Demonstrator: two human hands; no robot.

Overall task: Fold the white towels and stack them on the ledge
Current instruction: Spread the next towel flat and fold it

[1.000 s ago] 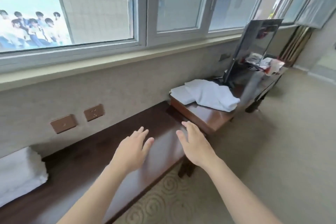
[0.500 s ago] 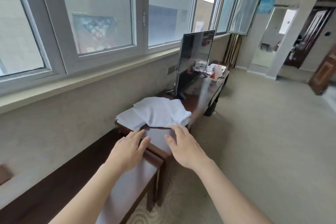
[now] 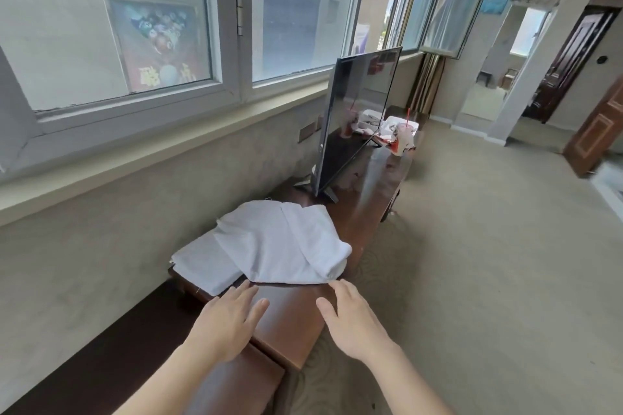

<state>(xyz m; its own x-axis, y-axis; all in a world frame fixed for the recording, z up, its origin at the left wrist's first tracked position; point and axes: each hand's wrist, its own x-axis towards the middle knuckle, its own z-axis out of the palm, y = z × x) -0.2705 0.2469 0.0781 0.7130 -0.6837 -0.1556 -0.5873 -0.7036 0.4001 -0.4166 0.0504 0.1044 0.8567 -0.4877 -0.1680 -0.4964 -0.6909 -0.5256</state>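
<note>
My hands at the towel's hem

Left hand [image 3: 226,320] and right hand [image 3: 354,322] spread flat, fingertips at the rumpled white towel [image 3: 279,246] on the glossy wooden ledge [image 3: 290,320].

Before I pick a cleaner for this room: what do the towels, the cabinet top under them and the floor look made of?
White towels: soft woven cloth, likely cotton terry; matte, it drapes and creases. Cabinet top: reddish-brown wood or veneer, glossy; it mirrors the window light. Floor: beige carpet, matte, with a faint swirl pattern near the cabinet.
</note>
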